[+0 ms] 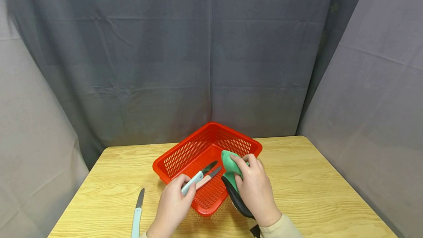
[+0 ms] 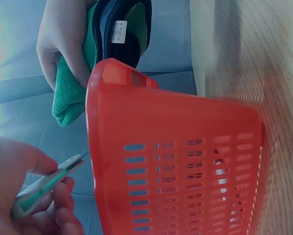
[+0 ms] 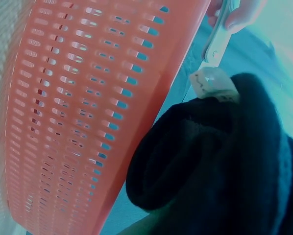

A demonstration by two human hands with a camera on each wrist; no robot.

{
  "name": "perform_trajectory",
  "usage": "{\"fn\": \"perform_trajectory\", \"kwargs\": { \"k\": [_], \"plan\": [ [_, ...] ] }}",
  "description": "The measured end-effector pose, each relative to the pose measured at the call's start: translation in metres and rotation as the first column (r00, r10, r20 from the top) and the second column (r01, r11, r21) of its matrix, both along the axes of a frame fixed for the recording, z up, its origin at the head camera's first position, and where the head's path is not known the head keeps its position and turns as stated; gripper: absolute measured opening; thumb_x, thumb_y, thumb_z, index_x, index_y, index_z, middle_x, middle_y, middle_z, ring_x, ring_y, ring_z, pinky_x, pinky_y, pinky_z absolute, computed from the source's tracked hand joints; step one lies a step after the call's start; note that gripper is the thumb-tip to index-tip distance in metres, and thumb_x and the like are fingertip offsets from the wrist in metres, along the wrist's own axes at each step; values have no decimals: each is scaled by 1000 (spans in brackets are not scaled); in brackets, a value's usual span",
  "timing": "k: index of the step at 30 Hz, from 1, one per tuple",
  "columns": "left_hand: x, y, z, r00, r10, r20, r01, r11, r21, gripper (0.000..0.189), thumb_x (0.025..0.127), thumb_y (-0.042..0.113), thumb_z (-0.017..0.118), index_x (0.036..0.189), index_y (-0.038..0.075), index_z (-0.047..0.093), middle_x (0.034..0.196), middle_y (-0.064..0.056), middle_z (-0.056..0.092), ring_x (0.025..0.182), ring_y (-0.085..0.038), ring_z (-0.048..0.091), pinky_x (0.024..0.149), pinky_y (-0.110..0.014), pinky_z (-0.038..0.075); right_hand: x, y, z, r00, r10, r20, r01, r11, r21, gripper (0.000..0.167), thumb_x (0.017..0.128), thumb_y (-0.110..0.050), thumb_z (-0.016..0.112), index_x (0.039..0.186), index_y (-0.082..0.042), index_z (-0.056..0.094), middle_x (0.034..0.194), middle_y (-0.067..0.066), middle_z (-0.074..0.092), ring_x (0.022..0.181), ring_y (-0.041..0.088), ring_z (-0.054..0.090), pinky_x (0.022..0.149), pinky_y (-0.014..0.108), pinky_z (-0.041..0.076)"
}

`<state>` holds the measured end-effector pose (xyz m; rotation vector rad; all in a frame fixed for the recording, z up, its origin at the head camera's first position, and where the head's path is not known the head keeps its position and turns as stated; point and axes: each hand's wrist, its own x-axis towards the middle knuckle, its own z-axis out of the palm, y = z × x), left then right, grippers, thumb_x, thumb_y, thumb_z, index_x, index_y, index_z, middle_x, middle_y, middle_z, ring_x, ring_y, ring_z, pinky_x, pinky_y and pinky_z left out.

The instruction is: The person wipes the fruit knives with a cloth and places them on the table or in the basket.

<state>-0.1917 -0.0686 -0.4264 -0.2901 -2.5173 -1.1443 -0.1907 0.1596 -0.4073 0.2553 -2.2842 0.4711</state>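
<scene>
My left hand [image 1: 173, 203] grips a light blue-handled folding knife [image 1: 192, 183], its blade out and pointing over the red plastic basket [image 1: 167, 161]. Below that blade, a pink-handled knife [image 1: 203, 182] lies inside the basket, partly covered by the hand in the head view. At the basket's right side my right hand [image 1: 256, 184] holds a folded green cloth [image 1: 230, 162] with a dark side and black edging. A white label [image 2: 119, 32] shows on the cloth in the left wrist view. The cloth's dark side [image 3: 200, 161] fills much of the right wrist view.
A second light blue-handled knife [image 1: 137, 217] lies with its blade out on the wooden table [image 1: 317, 186], left of the basket. Grey curtains [image 1: 158, 58] hang behind the table and along both sides.
</scene>
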Motion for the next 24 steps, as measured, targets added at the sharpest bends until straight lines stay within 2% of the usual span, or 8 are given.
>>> {"fn": "perform_trajectory", "kwargs": {
  "k": [10,19,24],
  "plan": [
    [-6,-1,-2,997,7,-76,-10,999,-47,11,88,14,75,85,17,65,73,7,57,71,-9,50,65,-26,42,0,1,1,1000,0,-10,0,1000,1,57,72,3,87,124,-17,74,101,9,59,86,26,59,64,40,58],
    [-13,-7,5,994,-33,-104,19,991,-130,12,88,12,76,85,15,65,70,9,52,71,-10,45,65,-25,40,-1,2,0,1000,2,-16,-2,1000,16,57,72,3,87,123,-17,74,101,8,60,85,25,59,62,39,58],
    [-19,-8,6,989,-52,-137,23,978,-206,13,88,13,77,85,15,64,72,9,53,71,-11,45,64,-25,39,-2,3,0,1000,1,-6,-1,1000,19,56,73,3,87,123,-18,74,101,8,60,85,25,59,63,39,58]
  ]
}}
